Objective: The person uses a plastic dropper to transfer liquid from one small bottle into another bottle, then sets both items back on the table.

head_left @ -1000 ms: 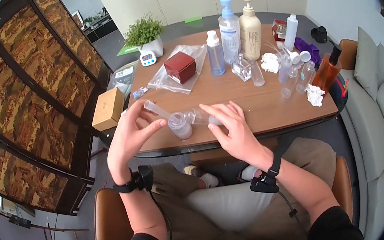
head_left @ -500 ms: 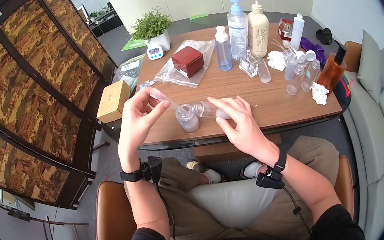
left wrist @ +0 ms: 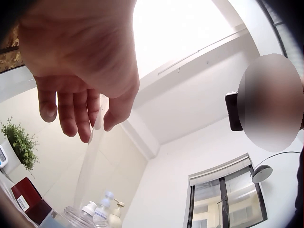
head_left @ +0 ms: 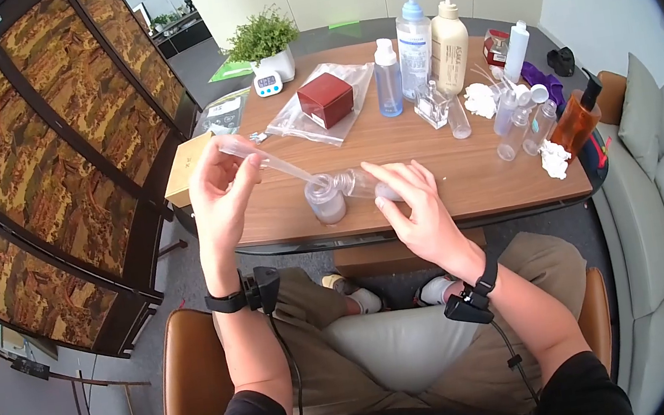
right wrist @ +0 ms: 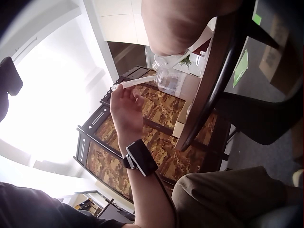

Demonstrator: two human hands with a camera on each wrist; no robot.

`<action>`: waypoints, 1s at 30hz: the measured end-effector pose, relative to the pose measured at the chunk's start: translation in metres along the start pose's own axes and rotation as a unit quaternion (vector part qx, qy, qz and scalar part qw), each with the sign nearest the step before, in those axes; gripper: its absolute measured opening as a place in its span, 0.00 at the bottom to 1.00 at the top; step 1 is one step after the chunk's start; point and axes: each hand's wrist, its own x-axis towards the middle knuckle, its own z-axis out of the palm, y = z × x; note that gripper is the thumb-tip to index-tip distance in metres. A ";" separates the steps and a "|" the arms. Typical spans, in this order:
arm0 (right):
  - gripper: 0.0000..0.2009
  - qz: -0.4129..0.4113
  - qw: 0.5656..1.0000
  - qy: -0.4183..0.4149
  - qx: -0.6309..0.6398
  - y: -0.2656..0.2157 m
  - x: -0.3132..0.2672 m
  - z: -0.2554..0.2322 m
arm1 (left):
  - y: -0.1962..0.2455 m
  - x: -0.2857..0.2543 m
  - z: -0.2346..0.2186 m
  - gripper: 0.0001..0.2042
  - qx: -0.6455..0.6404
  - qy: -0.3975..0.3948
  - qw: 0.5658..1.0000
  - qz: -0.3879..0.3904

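In the head view, my left hand (head_left: 219, 191) pinches a long translucent plastic tube (head_left: 286, 170) between thumb and fingers. The tube slants down to the right, and its lower end meets the mouth of a clear wide-necked bottle (head_left: 327, 208) that stands near the table's front edge with cloudy contents. My right hand (head_left: 421, 208) holds a second clear bottle (head_left: 358, 184) lying on its side, its neck right at the standing bottle's rim. Its far end is hidden under the fingers. From the right wrist, the tube (right wrist: 137, 82) shows between the left hand (right wrist: 127, 111) and the standing bottle (right wrist: 176, 84).
A dark red box (head_left: 325, 100) lies on a plastic bag behind the hands. Pump bottles (head_left: 449, 46) and a blue bottle (head_left: 388, 85) stand farther back. Several small clear bottles, crumpled tissue (head_left: 555, 159) and an amber bottle (head_left: 577, 124) crowd the right side. A cardboard box (head_left: 185, 173) sits left.
My left hand has moved back to the left, and the tube now leans flatter with more of its length in sight. The right hand keeps its hold on the lying bottle. The head view has shifted slightly.
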 end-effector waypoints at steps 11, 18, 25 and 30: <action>0.24 -0.014 1.000 0.015 -0.001 0.000 0.000 0.002 | -0.002 0.001 0.001 0.07 -0.071 0.036 0.996 0.034; 0.24 -0.011 1.000 0.009 -0.001 0.000 0.000 0.002 | -0.013 0.003 0.013 0.07 -0.087 0.010 0.996 0.024; 0.24 -0.016 1.000 0.011 0.002 0.000 0.000 0.002 | -0.013 0.003 0.016 0.06 -0.077 0.015 0.997 0.007; 0.24 -0.017 1.000 0.012 -0.002 0.001 0.000 0.002 | -0.013 0.003 0.016 0.06 -0.084 0.023 0.996 0.014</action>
